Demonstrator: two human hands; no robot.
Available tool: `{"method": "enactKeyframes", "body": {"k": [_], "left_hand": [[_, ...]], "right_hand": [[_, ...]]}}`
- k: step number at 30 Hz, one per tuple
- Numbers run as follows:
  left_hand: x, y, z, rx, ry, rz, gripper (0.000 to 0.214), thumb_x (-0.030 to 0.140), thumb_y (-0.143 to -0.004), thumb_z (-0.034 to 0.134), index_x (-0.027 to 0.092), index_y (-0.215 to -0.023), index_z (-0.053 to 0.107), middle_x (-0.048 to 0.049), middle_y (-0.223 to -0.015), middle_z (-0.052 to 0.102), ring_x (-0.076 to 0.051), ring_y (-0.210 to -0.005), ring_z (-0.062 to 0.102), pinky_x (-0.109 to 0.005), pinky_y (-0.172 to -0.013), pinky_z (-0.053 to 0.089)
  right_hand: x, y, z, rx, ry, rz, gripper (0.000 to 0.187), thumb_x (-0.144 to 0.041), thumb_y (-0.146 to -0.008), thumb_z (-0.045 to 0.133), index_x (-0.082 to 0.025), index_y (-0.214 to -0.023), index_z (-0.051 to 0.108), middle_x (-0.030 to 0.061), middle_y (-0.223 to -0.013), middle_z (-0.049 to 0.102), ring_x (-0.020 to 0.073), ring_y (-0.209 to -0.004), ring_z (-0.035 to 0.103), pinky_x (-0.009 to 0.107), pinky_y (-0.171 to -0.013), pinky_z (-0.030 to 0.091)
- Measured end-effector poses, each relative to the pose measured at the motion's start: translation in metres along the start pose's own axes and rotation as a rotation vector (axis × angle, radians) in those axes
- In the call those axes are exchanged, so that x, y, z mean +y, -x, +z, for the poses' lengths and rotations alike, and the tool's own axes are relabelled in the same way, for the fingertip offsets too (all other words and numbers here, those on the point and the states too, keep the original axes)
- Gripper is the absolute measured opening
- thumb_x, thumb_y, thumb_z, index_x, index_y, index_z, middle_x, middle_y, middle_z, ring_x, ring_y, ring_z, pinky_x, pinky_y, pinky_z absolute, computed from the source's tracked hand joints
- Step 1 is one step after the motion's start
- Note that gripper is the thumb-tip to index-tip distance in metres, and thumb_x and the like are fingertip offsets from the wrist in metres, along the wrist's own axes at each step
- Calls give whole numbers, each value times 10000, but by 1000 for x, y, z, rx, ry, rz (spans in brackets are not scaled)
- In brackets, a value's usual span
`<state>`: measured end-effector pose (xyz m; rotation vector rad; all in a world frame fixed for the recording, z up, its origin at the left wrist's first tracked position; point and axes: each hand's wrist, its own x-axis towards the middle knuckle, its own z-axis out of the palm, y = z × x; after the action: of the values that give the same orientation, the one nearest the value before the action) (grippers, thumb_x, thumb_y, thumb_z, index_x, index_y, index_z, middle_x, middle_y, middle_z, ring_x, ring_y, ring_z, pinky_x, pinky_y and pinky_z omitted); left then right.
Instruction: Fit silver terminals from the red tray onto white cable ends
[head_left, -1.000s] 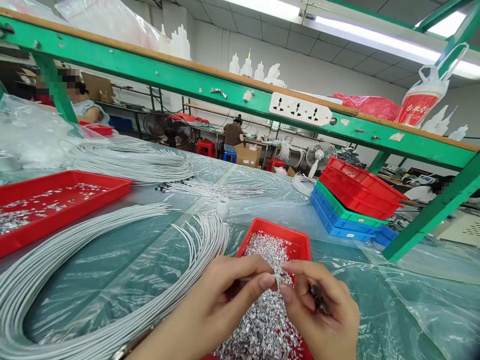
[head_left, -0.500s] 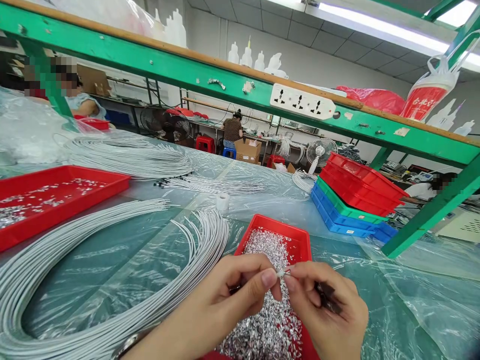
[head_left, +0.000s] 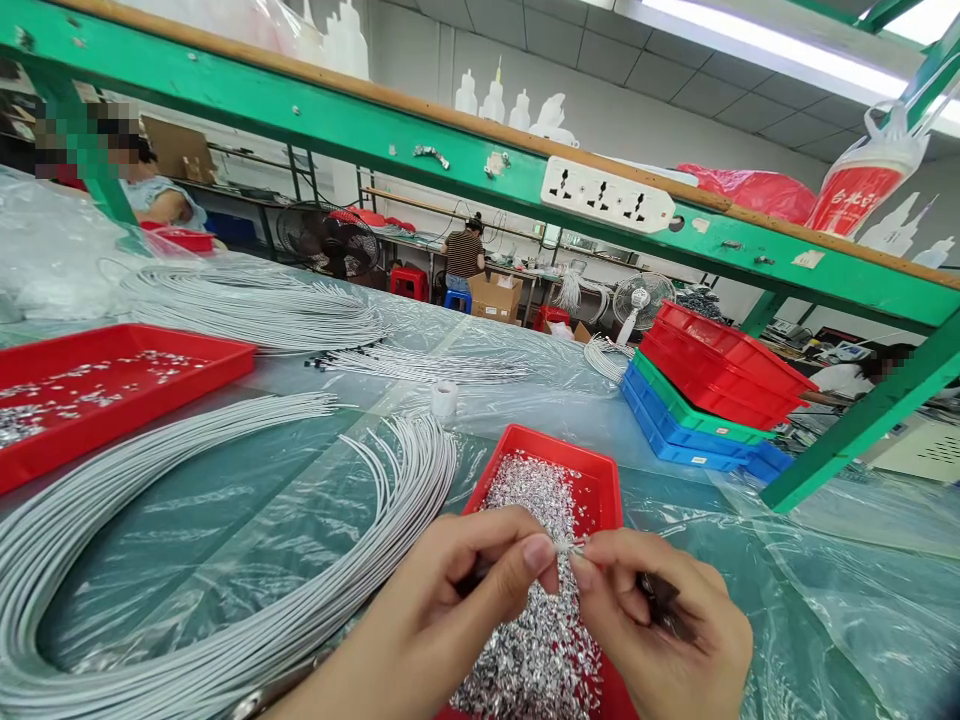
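Observation:
My left hand (head_left: 450,610) and my right hand (head_left: 660,630) meet fingertip to fingertip above a small red tray (head_left: 600,490) heaped with tiny silver metal pieces (head_left: 536,640). Between the thumbs and forefingers I pinch one small silver piece (head_left: 568,546) on the end of a thin white wire. My right palm also cups some dark small parts (head_left: 660,605). A long curved bundle of white wires (head_left: 225,560) lies on the plastic sheet to the left of my hands.
A larger red tray (head_left: 112,385) with scattered silver pieces sits at left. Stacked red, green and blue trays (head_left: 705,400) stand at back right beside a green frame post (head_left: 862,420). More wire bundles (head_left: 255,310) and a small tape roll (head_left: 444,397) lie farther back. Other people work at distant benches.
The view has tilted slightly; my hands sit a little lower and to the right, still pinching the small piece together. Nothing was let go.

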<state>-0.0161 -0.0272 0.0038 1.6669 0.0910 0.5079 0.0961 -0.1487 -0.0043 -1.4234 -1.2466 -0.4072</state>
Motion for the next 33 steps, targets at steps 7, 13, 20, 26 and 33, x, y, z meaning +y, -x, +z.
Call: {"method": "enactKeyframes", "body": {"k": [7,13,20,26,33], "left_hand": [[2,-3,0,36,-162,83,337,386,-958,472,177,-744,628,30,-602,497,-108,-558,413,-211,-482,319],[3,-5,1,100,-280,146,348,354,-948,469,162,-727,657,10,-587,568,-115,-532,453,-214,-476,345],[1,-7,2,178,-345,242,301,275,-929,498,161,-713,673,4,-585,633,-108,-511,510,-183,-480,401],[-1,-9,3,212,-389,344,249,195,-926,517,168,-741,682,22,-566,652,-83,-472,544,-144,-456,411],[-8,-7,4,288,-402,504,142,99,-887,595,181,-865,710,36,-717,737,-54,-631,680,-79,-615,469]], "right_hand": [[0,0,0,-16,-43,59,256,-83,-805,647,-321,-901,646,-108,-533,394,71,-411,383,220,-406,279],[0,1,1,-5,-51,67,225,-94,-806,660,-307,-878,664,-105,-539,378,75,-418,365,208,-406,289],[0,1,2,-11,-72,67,231,-76,-807,639,-293,-880,664,-110,-545,381,71,-426,362,193,-413,301],[-1,1,2,-6,-73,78,227,-81,-803,637,-297,-868,663,-114,-539,361,69,-420,346,187,-411,297],[-4,3,6,24,-91,129,210,-97,-775,653,-303,-806,683,-109,-515,361,75,-407,314,188,-399,274]]}}
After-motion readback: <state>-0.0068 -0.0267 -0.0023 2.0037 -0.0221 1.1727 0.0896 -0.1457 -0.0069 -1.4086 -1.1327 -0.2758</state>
